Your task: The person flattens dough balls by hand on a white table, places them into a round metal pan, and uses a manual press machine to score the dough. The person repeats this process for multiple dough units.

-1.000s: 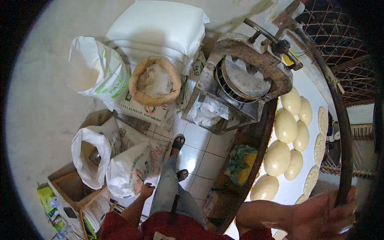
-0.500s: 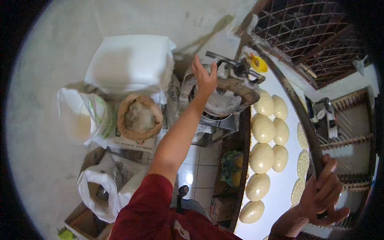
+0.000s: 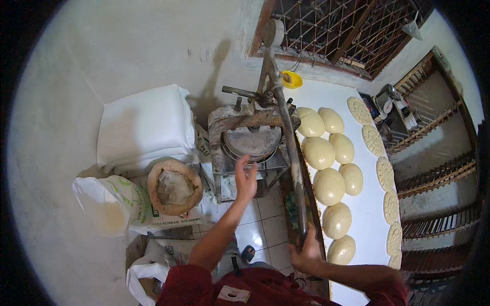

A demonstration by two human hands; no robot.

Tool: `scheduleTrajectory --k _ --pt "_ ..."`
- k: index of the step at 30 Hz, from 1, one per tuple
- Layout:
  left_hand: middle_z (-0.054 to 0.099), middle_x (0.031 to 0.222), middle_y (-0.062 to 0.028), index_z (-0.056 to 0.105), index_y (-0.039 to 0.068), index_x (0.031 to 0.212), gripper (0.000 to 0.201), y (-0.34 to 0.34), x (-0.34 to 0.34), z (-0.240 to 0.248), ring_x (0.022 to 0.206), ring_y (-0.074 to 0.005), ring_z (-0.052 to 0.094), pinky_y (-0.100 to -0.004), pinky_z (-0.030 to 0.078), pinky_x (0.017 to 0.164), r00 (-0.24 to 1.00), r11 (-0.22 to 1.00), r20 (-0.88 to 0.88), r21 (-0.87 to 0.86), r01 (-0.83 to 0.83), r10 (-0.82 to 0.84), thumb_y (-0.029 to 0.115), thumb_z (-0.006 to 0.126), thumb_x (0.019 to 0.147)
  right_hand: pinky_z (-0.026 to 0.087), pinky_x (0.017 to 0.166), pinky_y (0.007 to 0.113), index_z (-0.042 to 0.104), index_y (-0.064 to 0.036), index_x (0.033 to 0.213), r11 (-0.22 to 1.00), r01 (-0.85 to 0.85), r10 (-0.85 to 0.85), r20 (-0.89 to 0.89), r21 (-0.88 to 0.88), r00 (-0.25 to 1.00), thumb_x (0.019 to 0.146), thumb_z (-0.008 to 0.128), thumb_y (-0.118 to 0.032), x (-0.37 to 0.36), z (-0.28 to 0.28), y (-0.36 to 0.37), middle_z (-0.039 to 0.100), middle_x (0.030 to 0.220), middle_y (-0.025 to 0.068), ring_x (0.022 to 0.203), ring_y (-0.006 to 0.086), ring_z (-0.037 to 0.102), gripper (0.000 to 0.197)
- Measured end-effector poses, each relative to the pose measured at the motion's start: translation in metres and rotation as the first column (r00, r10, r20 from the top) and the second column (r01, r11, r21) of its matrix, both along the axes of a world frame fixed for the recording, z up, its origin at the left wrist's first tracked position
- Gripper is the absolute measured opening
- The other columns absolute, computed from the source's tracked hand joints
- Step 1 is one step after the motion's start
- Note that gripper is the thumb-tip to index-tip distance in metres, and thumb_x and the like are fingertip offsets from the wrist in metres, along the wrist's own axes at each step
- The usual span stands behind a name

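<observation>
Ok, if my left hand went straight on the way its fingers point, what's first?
Your left hand would probably meet the near edge of the round metal plate in the press; fingertips overlap that edge in view, but depth is unclear.

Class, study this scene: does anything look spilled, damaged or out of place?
Nothing looks spilled or out of place. The dough balls lie whole on the white table; only the press looks worn, its metal stained.

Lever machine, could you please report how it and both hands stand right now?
Left hand open before the round plate, contact unclear. Right hand closed around the long lever. Machine upright; left fingers overlap the plate's near rim.
</observation>
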State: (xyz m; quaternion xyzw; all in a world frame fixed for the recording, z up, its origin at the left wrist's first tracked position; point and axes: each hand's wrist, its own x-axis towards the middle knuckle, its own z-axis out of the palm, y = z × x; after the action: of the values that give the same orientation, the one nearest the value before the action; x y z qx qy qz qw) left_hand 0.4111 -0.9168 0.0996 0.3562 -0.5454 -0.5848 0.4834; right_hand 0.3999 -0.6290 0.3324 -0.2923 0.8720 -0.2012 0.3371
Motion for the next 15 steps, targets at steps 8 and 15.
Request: scheduleTrajectory --k 8,15 --pt "0.067 0.089 -0.0003 0.066 0.006 0.099 0.038 0.173 0.002 0.098 0.085 -0.0136 0.064 -0.0324 0.053 0.083 0.901 0.877 0.12 0.316 0.363 -0.416 0.042 0.068 0.11 0.059 0.076 0.049 0.046 0.0039 0.133 0.811 -0.096 -0.059 -0.244 -0.577 0.968 0.09 0.077 -0.004 0.01 -0.137 0.025 0.071 0.094 0.0274 0.086 0.0502 0.074 0.054" --pt "0.056 0.071 0.0026 0.06 0.012 0.083 0.046 0.181 -0.007 0.082 0.069 -0.011 0.058 -0.0332 0.053 0.071 0.932 0.94 0.208 0.234 0.247 -0.297 0.05 0.072 0.106 0.058 0.077 0.045 0.046 0.0071 0.132 0.806 -0.035 -0.061 -0.142 -0.592 0.988 0.088 0.078 -0.004 0.012 -0.144 0.03 0.069 0.094 0.0237 0.083 0.0344 0.074 0.055"
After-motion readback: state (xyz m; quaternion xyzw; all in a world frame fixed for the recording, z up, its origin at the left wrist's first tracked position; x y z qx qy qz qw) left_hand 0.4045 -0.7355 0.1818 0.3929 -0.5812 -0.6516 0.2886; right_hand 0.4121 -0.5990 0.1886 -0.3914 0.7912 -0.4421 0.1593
